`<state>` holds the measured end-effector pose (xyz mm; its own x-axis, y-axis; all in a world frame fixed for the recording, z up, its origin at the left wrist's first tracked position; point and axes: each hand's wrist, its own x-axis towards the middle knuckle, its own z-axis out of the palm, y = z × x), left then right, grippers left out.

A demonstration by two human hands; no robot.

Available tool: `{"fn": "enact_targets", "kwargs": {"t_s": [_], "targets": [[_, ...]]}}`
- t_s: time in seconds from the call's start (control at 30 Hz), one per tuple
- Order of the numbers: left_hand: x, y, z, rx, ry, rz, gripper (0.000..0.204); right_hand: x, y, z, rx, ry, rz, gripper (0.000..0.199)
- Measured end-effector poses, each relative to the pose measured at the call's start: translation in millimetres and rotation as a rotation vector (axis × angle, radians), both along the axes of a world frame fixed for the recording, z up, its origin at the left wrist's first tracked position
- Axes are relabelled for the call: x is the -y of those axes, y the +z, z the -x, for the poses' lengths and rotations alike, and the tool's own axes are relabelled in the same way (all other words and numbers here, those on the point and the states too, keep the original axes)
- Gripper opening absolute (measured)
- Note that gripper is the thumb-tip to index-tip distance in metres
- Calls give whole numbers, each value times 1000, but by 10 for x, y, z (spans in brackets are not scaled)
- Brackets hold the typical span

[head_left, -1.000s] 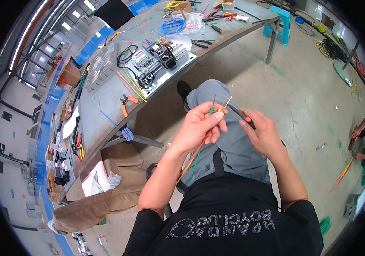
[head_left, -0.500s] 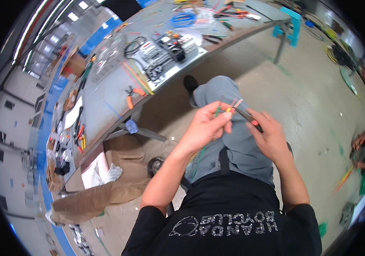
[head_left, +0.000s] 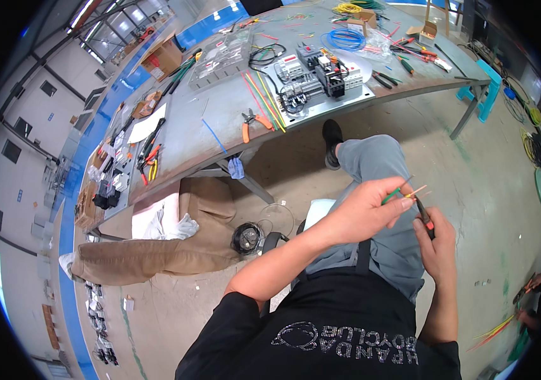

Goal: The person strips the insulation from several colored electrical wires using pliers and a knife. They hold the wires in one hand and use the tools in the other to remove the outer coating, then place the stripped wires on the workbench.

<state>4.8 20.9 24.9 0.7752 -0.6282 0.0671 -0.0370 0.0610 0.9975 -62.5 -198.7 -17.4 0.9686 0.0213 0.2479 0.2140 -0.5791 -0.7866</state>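
Overhead, the long grey bench (head_left: 220,126) curves across the upper half of the frame, crowded with tools and wiring parts. At its upper middle lies a metal mounting plate (head_left: 352,98) carrying black and white electrical modules (head_left: 318,69) joined by black cable. Left of that plate sits a clear plastic compartment box (head_left: 223,57), and further up left a brown cardboard box (head_left: 163,57). A coil of blue wire (head_left: 345,39) rests near the top centre. Red, yellow and green wire lengths (head_left: 263,98) lie side by side just left of the plate, with orange-handled pliers (head_left: 251,123) beside them.

Below the bench, at lower left, a brown fabric bundle (head_left: 150,253) spreads over the concrete floor (head_left: 485,164), and a small black round object (head_left: 247,237) stands near its right end.

The person sits with one grey-trousered leg (head_left: 378,164) stretched toward the bench, a black shoe (head_left: 332,142) at its end. Right of centre, the left hand (head_left: 365,212) is closed in a pinch on a few thin wires (head_left: 403,192), green and pale, whose ends poke up to the right. Just beside it, the right hand (head_left: 435,244) is curled round a small dark tool with red on the handle (head_left: 425,215), its tip pointing up at the wire ends.
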Motion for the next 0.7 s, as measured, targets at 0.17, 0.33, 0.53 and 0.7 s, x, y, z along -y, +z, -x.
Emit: {"fn": "enact_targets", "kwargs": {"t_s": [0.17, 0.33, 0.53, 0.7], "targets": [[-1, 181, 60, 300, 72, -80, 18, -17, 62, 40, 117, -41, -15, 13], [-39, 287, 90, 294, 49, -143, 19, -24, 57, 29, 196, -47, 29, 11], [-73, -120, 18, 362, 93, -26, 21, -89, -84, 43, 142, -15, 6, 17], [-198, 70, 104, -27, 39, -84, 17, -100, -40, 40, 110, 55, 4, 19]]}}
